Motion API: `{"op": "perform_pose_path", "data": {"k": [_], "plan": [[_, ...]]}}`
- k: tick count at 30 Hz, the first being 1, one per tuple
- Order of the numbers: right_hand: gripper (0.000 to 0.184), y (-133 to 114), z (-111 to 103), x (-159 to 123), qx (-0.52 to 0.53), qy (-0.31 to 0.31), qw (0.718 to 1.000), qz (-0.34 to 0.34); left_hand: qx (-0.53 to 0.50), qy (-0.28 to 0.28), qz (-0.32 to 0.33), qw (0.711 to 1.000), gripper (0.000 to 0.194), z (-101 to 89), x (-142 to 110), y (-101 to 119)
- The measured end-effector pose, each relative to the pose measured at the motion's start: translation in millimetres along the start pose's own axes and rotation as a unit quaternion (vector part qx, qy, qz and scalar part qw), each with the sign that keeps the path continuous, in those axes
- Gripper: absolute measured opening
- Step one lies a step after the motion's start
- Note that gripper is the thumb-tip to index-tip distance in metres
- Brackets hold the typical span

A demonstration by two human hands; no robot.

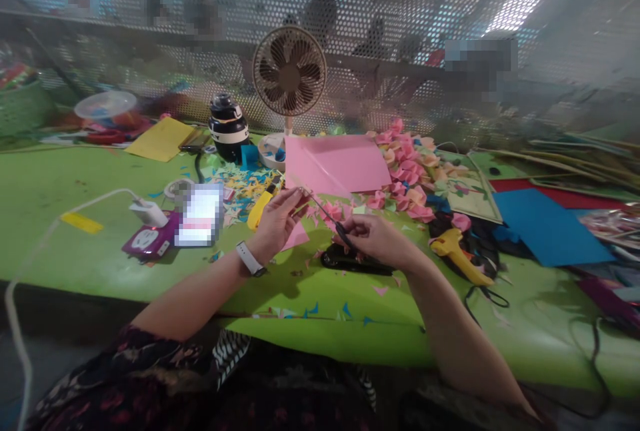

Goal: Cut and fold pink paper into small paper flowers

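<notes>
My right hand (373, 238) is closed around the dark handle of slim scissors (325, 211), whose narrow blades point up and left. Their tips reach the fingertips of my left hand (280, 214), pinched together on something too small to make out. Behind both hands lies a large pink paper sheet (335, 164). A smaller pink paper piece (296, 236) is beside my left hand. Pink folded paper flowers (407, 168) are heaped to the right of the sheet. Under my right hand a black tool (355, 263) lies on the green table (280, 291).
At the right are a yellow glue gun (460, 254) and blue paper (547, 224). Paper scraps (245, 184) litter the middle. To the left are a lit phone (199, 214), a purple power block (150, 238) with a white cable and a black bottle (229, 130). A fan (290, 74) stands behind.
</notes>
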State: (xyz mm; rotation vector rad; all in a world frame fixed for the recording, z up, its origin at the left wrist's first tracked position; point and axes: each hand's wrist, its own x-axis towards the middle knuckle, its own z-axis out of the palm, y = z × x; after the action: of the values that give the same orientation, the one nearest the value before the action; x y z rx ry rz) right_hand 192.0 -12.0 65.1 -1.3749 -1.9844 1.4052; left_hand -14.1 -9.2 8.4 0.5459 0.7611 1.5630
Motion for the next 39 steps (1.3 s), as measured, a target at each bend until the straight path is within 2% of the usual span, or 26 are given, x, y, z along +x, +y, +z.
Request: {"op": "perform_pose_path", "data": {"k": [9, 15, 23, 30, 39], "plan": [[0.034, 2, -1, 0, -0.006, -0.005, 1.000, 0.001, -0.008, 0.027, -0.003, 1.000, 0.008, -5.0, 10, 9], [0.032, 2, -1, 0, -0.018, -0.006, 1.000, 0.005, 0.020, -0.009, 0.015, 1.000, 0.014, -7.0, 11, 11], [0.026, 9, -1, 2, -0.047, -0.010, 0.999, -0.012, 0.007, -0.015, 0.037, 0.999, 0.019, -3.6, 9, 11], [0.025, 10, 1, 4, -0.025, -0.006, 1.000, -0.009, 0.022, -0.023, 0.048, 0.998, 0.017, -4.0, 8, 9], [0.024, 11, 1, 6, -0.014, 0.004, 1.000, -0.024, 0.011, -0.045, 0.053, 0.998, 0.026, -2.9, 6, 9]]}}
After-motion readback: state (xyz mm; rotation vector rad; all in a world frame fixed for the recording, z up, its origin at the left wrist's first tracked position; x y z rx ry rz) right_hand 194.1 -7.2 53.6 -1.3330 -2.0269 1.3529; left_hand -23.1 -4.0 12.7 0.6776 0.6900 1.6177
